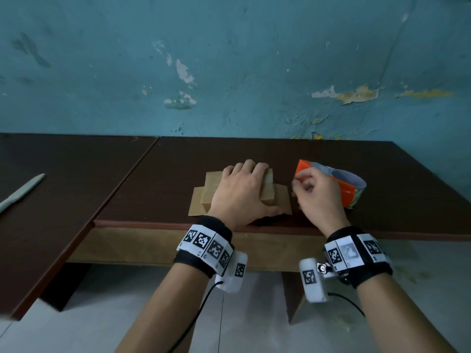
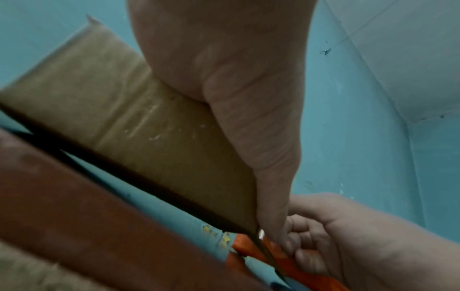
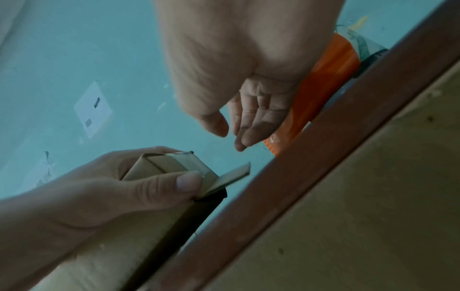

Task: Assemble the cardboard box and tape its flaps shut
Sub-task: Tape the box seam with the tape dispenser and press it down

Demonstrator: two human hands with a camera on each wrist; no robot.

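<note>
I see the cardboard box [image 1: 265,186] lying near the front edge of the dark surface [image 1: 153,189], small and partly folded, with loose flaps splayed flat to either side. My left hand [image 1: 242,192] lies over its top, fingers spread across the far edge and thumb hooked against the near side, so this grip holds the box down. I judge it light and thin-walled: stiff along the creases but easily crushed, so it wants broad pressure on the panels, not a squeeze at a corner. The tape roll [image 1: 339,184], orange with a pale core, stands just to the right of the box. My right hand [image 1: 318,197] is curled at its near side, thumb and fingertips close together at the orange band; whether they actually pinch a free end I cannot tell. Tape is sticky and floppy, so I would take it by the very end. A pale knife-like tool [image 1: 21,191] lies well apart at the left.
</note>
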